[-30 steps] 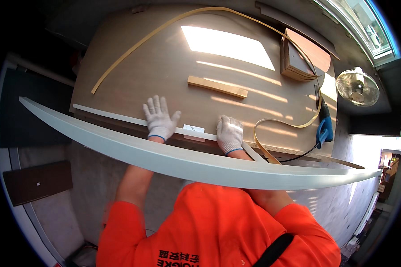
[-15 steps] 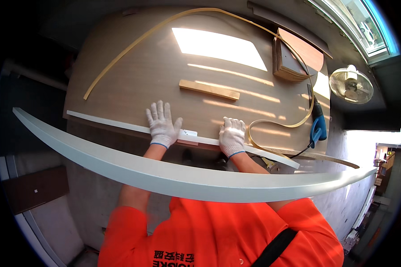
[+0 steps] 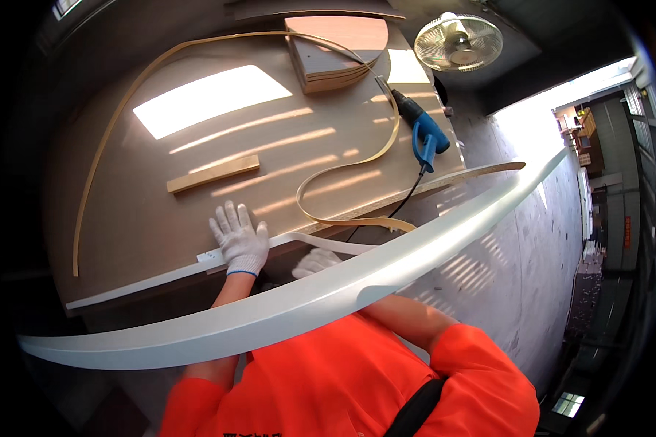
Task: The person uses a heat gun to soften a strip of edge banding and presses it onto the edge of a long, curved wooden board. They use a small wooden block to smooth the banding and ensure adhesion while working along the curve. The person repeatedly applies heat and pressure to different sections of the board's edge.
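My left hand (image 3: 239, 240), in a white knit glove, lies flat with fingers spread at the front edge of the wood-toned board (image 3: 142, 171). It presses on a narrow white strip (image 3: 142, 286) that runs along that edge. Right of the hand, the strip lifts and bends away from the edge. My right hand (image 3: 315, 264), also gloved, is below the bent part; it is blurred and its wrist is hidden, so I cannot tell whether it grips. A small white piece (image 3: 210, 256) lies beside my left hand. A long pale bar (image 3: 270, 320) crosses in front of my arms.
A short wooden block (image 3: 213, 174) lies on the board. A long yellowish band (image 3: 100, 149) loops across it. A blue heat gun (image 3: 428, 135) with a black cord and a stack of curved-edge panels (image 3: 339, 54) sit right and far. A fan (image 3: 459, 44) stands beyond.
The view has swung right. My right hand has left the board's edge and dropped below it, and the strip's right part now bends away. My left hand stays flat, now right of the small white piece.
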Tool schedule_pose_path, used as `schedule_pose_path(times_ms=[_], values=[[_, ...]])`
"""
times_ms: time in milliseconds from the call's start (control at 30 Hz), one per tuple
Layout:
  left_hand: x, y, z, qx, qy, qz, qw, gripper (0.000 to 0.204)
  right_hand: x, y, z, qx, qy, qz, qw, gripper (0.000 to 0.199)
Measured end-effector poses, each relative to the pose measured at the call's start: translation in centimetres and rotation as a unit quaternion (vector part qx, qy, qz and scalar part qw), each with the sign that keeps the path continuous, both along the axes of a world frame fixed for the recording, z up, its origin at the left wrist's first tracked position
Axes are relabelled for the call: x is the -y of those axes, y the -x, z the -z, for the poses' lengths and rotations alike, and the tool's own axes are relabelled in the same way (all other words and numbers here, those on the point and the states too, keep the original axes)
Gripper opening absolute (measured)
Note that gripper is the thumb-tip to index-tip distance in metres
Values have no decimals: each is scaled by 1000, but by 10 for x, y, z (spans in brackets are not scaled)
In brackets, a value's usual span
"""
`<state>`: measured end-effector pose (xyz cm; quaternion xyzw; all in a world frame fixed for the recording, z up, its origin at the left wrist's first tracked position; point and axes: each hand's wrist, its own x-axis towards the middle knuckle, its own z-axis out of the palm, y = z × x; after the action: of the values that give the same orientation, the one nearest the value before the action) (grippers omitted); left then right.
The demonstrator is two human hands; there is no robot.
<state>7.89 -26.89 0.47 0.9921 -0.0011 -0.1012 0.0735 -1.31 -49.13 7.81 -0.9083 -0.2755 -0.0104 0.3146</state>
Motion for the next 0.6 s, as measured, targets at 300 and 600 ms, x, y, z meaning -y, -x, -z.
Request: schedule_pose_path(times_ms=[300, 600], values=[[54, -8, -14, 8, -18, -60, 998, 73, 192, 3, 78, -383, -517, 423, 638, 38], [72, -8, -6, 45, -20, -55, 997, 64, 170, -52, -5, -575, -226, 78, 783, 25]])
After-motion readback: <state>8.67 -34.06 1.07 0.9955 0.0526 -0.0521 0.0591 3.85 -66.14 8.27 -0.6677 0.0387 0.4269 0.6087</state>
